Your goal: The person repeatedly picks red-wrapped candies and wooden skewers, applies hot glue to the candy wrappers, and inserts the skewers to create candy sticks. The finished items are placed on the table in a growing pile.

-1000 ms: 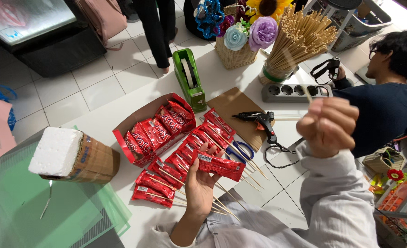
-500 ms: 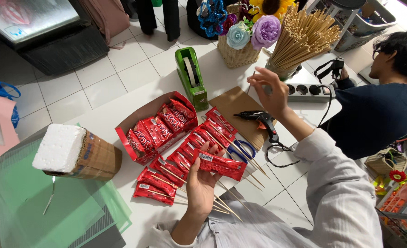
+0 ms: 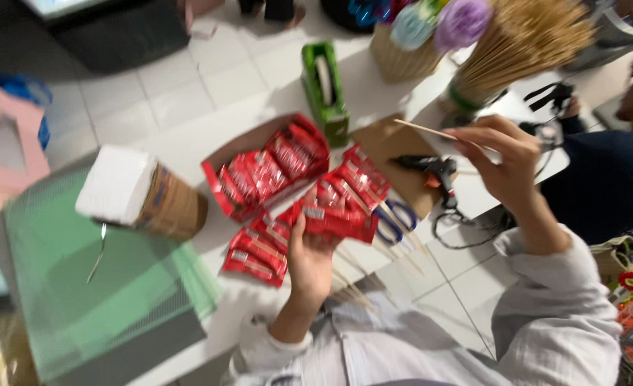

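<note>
My left hand (image 3: 309,261) holds a red snack packet (image 3: 338,220) just above the white table, among several more red packets (image 3: 273,168) spread out there, some with thin sticks attached. My right hand (image 3: 506,161) is raised over the table's right side and pinches a thin wooden skewer (image 3: 423,129) that points left. A black glue gun (image 3: 431,168) lies on a brown cardboard sheet (image 3: 381,143) just below that hand. The picture is blurred.
A green tape dispenser (image 3: 325,89) stands behind the packets. A jar of wooden skewers (image 3: 523,43) and a basket of paper flowers (image 3: 416,43) sit at the back. A basket with a white foam block (image 3: 134,189) rests on green mesh sheets (image 3: 95,286). Another person (image 3: 609,164) sits at right.
My right hand has come down from the skewer jar toward the glue gun, now holding a single skewer. My left hand keeps its red packet. The view has shifted downward.
</note>
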